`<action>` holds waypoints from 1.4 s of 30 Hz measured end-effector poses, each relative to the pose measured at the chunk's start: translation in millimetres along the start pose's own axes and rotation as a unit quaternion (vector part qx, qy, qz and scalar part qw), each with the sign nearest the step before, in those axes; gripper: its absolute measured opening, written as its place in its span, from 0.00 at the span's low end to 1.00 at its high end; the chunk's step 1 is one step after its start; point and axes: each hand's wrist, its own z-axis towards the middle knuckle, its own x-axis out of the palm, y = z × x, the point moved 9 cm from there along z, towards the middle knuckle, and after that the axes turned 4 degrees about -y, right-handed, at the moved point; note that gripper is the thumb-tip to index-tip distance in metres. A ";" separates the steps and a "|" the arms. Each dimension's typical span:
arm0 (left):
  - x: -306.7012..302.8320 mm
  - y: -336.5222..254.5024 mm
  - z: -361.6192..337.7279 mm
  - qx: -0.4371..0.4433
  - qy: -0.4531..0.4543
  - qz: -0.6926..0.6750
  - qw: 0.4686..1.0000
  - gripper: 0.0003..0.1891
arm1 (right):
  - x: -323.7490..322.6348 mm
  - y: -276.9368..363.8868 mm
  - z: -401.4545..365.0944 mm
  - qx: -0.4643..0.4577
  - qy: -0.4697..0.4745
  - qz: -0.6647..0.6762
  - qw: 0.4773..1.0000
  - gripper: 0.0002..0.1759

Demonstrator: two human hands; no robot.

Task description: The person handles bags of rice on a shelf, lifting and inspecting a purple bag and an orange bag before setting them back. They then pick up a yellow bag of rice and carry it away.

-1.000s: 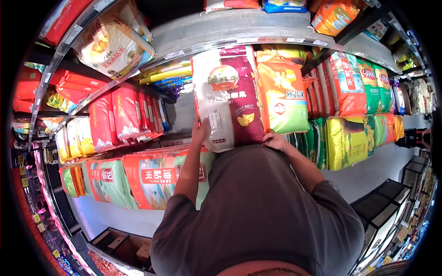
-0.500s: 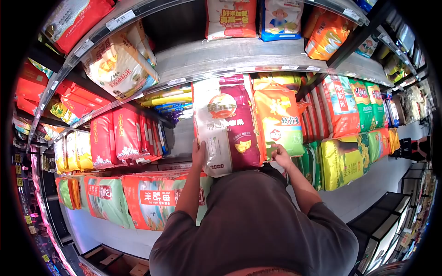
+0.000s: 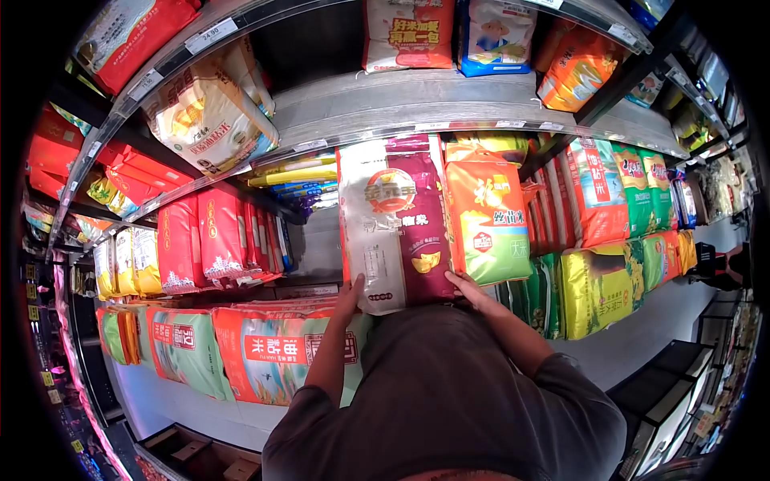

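A large white and maroon bag (image 3: pixel 401 216) stands upright in front of me, at the edge of the lower shelf. My left hand (image 3: pixel 351 290) is against its lower left side, and my right hand (image 3: pixel 469 290) lies on its lower right side. Both hands hold the bag between them, with most of the left fingers hidden along its edge. Close to the right of it is an orange and green bag (image 3: pixel 488 220), which neither hand touches.
The upper shelf (image 3: pixel 345 100) carries several bags above. Red bags (image 3: pixel 220 232) stand to the left; green and red bags (image 3: pixel 261 345) lie low at the left. A yellow bag (image 3: pixel 601 289) sits at the right, near a black rack (image 3: pixel 658 377).
My right hand has moved left, from in front of the orange and green bag onto the white and maroon bag's side. My left hand has slid slightly lower along its edge.
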 end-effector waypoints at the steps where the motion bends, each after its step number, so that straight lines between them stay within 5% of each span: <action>1: 1.5 -6.4 -4.8 0.021 -0.011 0.010 1.000 0.34 | 10.8 -4.5 2.1 0.009 0.065 0.043 0.997 0.32; 6: 20.5 -26.0 -3.2 0.121 -0.013 -0.007 0.993 0.32 | 35.4 -0.6 5.2 -0.035 0.126 0.180 0.975 0.33; 8: 5.4 -9.3 25.0 0.250 -0.123 0.029 0.960 0.32 | 38.5 6.6 8.1 -0.070 0.131 0.202 0.968 0.33; 11: 8.7 -26.5 10.7 0.266 -0.155 0.058 0.950 0.32 | 26.1 8.4 13.5 -0.112 0.047 0.127 0.984 0.34; 18: 12.8 -59.0 13.9 0.274 -0.146 0.085 0.947 0.35 | 30.0 27.1 9.3 -0.105 -0.015 0.180 0.978 0.34; 20: 13.8 -68.2 20.3 0.221 -0.137 0.148 0.954 0.38 | 34.4 43.3 -7.4 -0.006 0.011 0.071 0.997 0.31; 21: 13.6 -70.7 26.3 0.231 -0.140 0.147 0.951 0.39 | 38.9 58.5 -14.0 -0.065 -0.008 0.125 0.990 0.30; 28: 11.3 -55.6 28.8 0.266 -0.119 0.146 0.946 0.37 | 23.7 29.3 13.8 -0.100 0.028 0.038 0.994 0.27; 31: 9.4 -40.6 26.4 0.347 -0.135 0.087 0.924 0.34 | 18.2 24.3 10.9 -0.205 0.060 0.070 0.975 0.25; 36: 8.7 -27.2 10.2 0.325 -0.165 0.069 0.929 0.30 | 9.7 2.7 10.8 -0.137 0.084 0.098 0.982 0.23; 39: 7.4 -28.0 3.5 0.279 -0.210 0.124 0.929 0.31 | 15.2 12.4 3.7 -0.205 0.151 0.166 0.953 0.26; 42: 7.0 -24.9 -8.2 0.234 -0.248 0.139 0.930 0.35 | 6.9 7.7 -5.6 -0.167 0.143 0.186 0.957 0.29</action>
